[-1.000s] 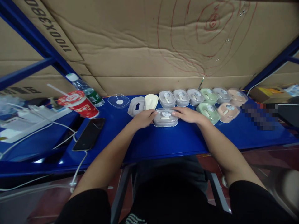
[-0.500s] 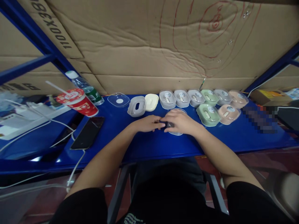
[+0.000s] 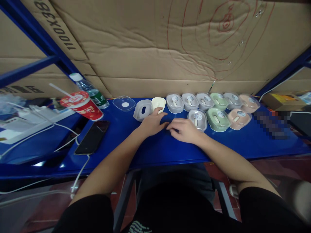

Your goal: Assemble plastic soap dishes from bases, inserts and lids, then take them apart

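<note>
Grey lidded box (image 3: pixel 197 120) had moved rightward from between the hands over the last second and now sat on the bench (image 3: pixel 165 150) just beside the green box (image 3: pixel 218 120), in the near row; contact between the two could not be told. It had also turned: its white handle, sideways at first, now ran fore and aft. Long axis: roughly fore and aft, far end leaning slightly left.

Left hand (image 3: pixel 153 123) had shifted to the cream piece (image 3: pixel 158 105), thumb and fingers wide apart, fingertips over its near edge; touch uncertain. Cream piece lay beside the grey shell (image 3: pixel 139 114), long axis nearly fore and aft.

Right hand (image 3: pixel 182 129), off the box lid, had loosely bent fingers, a narrow gap, nothing seen in it. Judgement: handling of the grey box appeared finished.
</note>
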`<action>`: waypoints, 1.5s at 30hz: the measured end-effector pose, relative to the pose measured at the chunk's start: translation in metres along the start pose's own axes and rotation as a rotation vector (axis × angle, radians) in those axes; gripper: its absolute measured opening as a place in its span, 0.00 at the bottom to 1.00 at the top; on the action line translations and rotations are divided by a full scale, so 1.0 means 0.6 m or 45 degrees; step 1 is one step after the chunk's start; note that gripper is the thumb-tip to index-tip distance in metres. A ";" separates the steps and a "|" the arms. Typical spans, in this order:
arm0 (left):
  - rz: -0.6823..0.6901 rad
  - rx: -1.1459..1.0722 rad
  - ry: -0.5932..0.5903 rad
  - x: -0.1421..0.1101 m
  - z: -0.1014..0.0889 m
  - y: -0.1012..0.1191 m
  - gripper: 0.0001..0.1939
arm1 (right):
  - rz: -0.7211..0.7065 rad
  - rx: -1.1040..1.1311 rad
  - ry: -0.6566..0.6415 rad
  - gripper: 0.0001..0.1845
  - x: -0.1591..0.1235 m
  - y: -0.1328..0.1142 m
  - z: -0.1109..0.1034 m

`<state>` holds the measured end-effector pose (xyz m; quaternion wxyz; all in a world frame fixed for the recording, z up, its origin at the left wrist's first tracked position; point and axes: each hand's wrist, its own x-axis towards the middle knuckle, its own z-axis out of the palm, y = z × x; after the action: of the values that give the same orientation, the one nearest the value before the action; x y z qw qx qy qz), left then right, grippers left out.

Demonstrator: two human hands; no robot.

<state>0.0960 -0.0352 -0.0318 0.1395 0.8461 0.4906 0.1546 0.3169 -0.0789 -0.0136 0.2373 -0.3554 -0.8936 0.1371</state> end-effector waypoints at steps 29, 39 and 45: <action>-0.554 -0.386 0.415 0.024 -0.045 -0.035 0.11 | 0.511 0.205 0.279 0.32 0.019 0.108 0.024; -0.291 -0.123 0.065 0.012 -0.042 -0.020 0.14 | 0.502 -0.046 -0.062 0.12 0.018 0.107 0.013; -0.407 0.286 0.205 -0.003 -0.072 -0.045 0.17 | 0.572 -0.158 -0.148 0.11 0.019 0.106 0.015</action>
<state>0.0567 -0.0202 -0.0029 0.0275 0.7527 0.6423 0.1418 0.3413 -0.0262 -0.0437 0.1267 -0.5508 -0.8109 0.1516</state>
